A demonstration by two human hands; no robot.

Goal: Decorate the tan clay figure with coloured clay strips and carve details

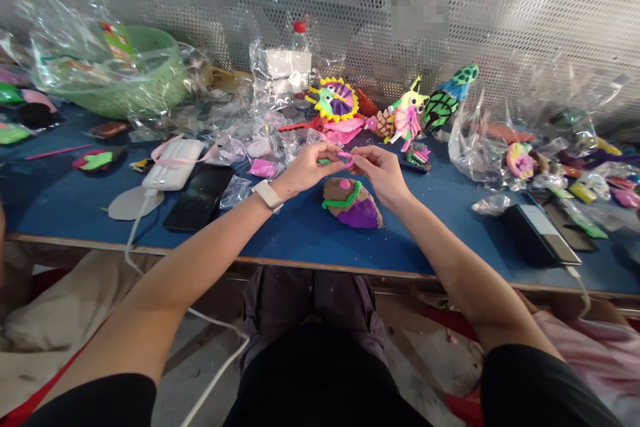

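Both my hands meet above the blue table (pixel 280 233), pinching a small strip of pink modelling clay (pixel 345 159) between them. My left hand (pixel 311 167), with a pale watch band on the wrist, grips one end, and my right hand (pixel 383 172) grips the other. Just below them lies a pine cone or similar brown piece (pixel 353 203), partly covered with purple clay, a green clay roll and a pink dot. A bit of green clay shows beside my left fingers, partly hidden by them.
Finished clay figures (pixel 337 100) stand at the back among plastic wrappers. To the left are a green basket (pixel 135 90), a white power bank (pixel 175 163) with a cable and a black phone (pixel 199 197). Another phone (pixel 540 233) stands at the right. People sit on both sides.
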